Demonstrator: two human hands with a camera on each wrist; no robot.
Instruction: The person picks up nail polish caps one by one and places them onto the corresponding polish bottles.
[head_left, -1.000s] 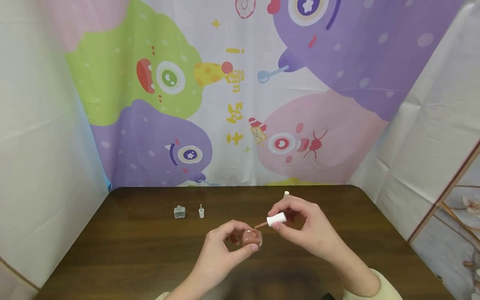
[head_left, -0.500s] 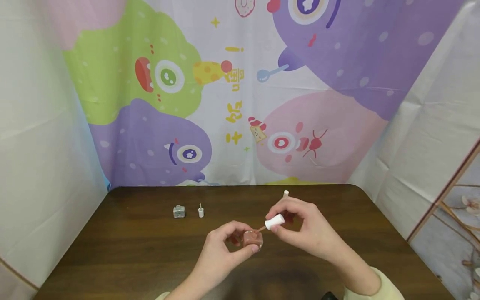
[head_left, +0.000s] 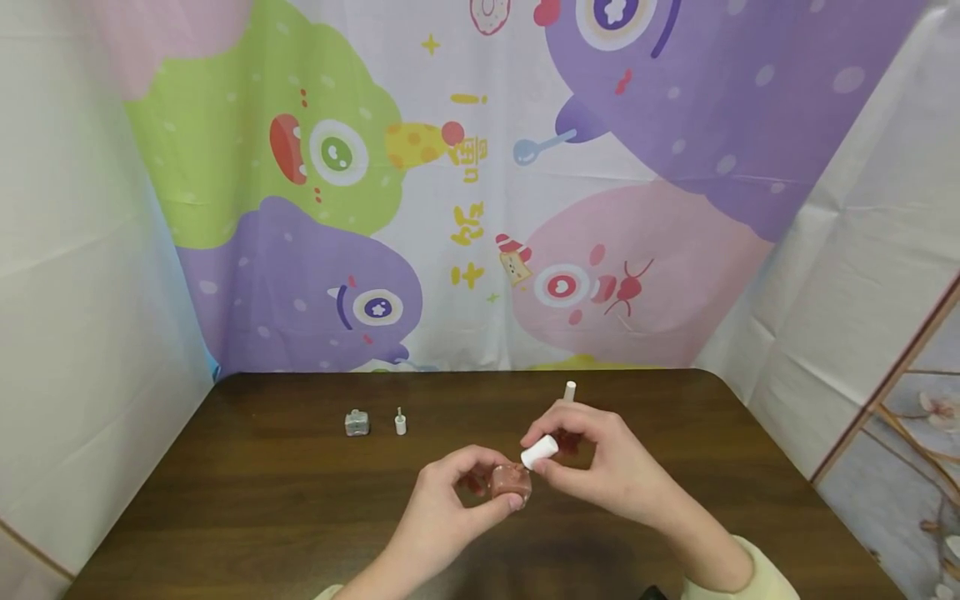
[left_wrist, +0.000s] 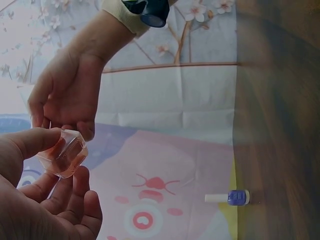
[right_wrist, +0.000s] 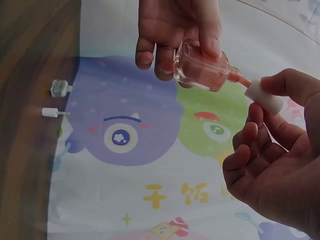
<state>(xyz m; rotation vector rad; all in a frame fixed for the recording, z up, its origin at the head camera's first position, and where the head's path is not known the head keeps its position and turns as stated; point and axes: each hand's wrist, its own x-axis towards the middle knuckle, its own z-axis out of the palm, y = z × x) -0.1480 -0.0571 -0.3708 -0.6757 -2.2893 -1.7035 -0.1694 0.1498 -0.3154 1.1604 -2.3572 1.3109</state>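
My left hand (head_left: 437, 505) held a small clear-glass nail polish bottle (head_left: 512, 483), thumb on one side and fingers on the other, parted only as wide as the glass between them. The bottle was up off the desk (head_left: 262, 508), in front of me, its neck leaning slightly toward my right hand (head_left: 621, 468). Inside was brownish-pink polish, tinting most of the glass; I couldn't tell exactly how high it reached.

My right thumb and fingers were nearly closed together, pinching the white brush cap (head_left: 540, 452) by its sides, with my other fingers loosely bent below it. The cap sat tilted and apart from the neck; its brush stem (right_wrist: 243, 81), coated in the same pink, bridged the gap, the lower end at the mouth of the bottle.

Farther off on the left of the desk stood a silver-grey polish bottle (head_left: 357, 423), uncapped, with its own white applicator (head_left: 401, 425) just beside it, cap end down and brush pointing up. Beyond my right hand a purple polish bottle (left_wrist: 238, 197) stood upright, its tall white cap (head_left: 570, 391) on.
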